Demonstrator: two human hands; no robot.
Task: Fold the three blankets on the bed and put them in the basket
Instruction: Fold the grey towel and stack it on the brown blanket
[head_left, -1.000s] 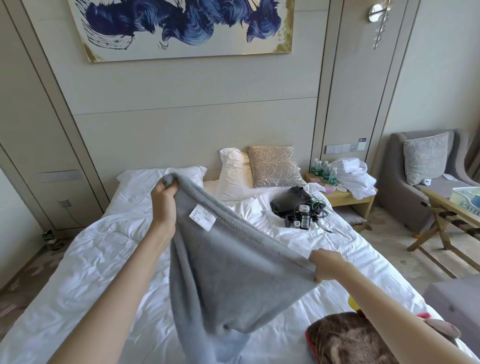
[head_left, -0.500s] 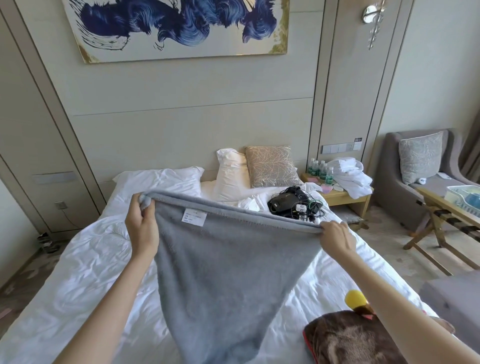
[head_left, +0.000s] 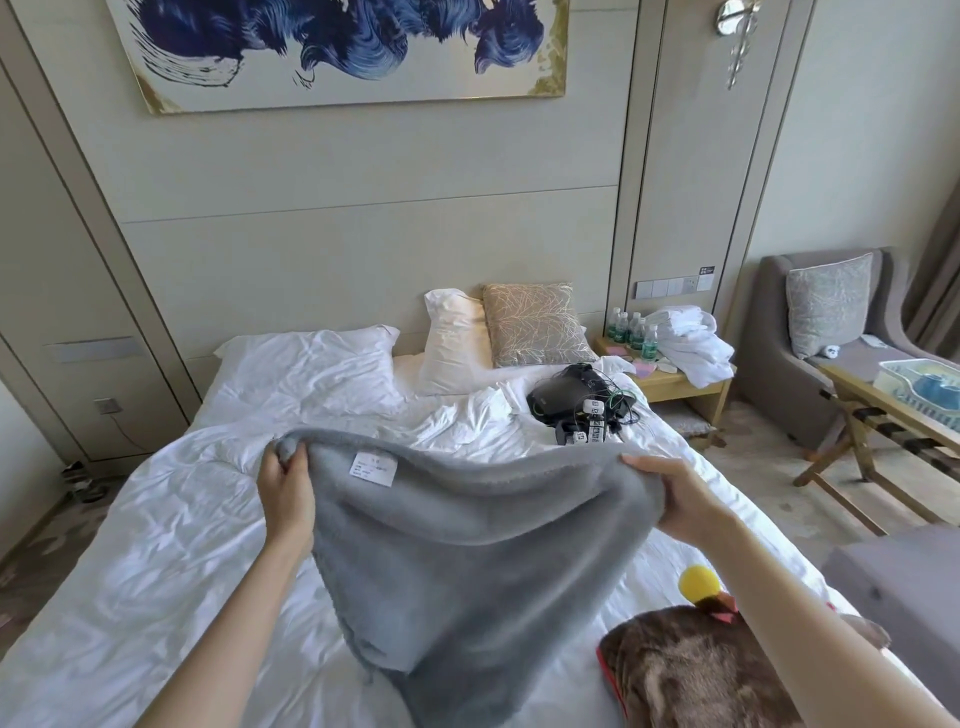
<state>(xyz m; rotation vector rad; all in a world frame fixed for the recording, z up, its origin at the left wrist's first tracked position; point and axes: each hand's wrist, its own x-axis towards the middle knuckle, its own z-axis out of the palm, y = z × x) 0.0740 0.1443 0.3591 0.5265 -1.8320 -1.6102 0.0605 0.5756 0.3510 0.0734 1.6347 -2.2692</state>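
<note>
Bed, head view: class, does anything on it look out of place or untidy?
Yes. A black pouch with tangled cables and small gadgets lies on the rumpled white duvet near the pillows; it is not bedding. The grey blanket gripped by the left hand and right hand looks normal.

No text can be read. A white label (head_left: 375, 468) on the grey blanket (head_left: 467, 561) bears a few printed lines, too small to make out. The dark sign (head_left: 707, 270) above the wall switches (head_left: 670, 287) and the green labels on the bottles (head_left: 631, 330) are likewise illegible.
</note>
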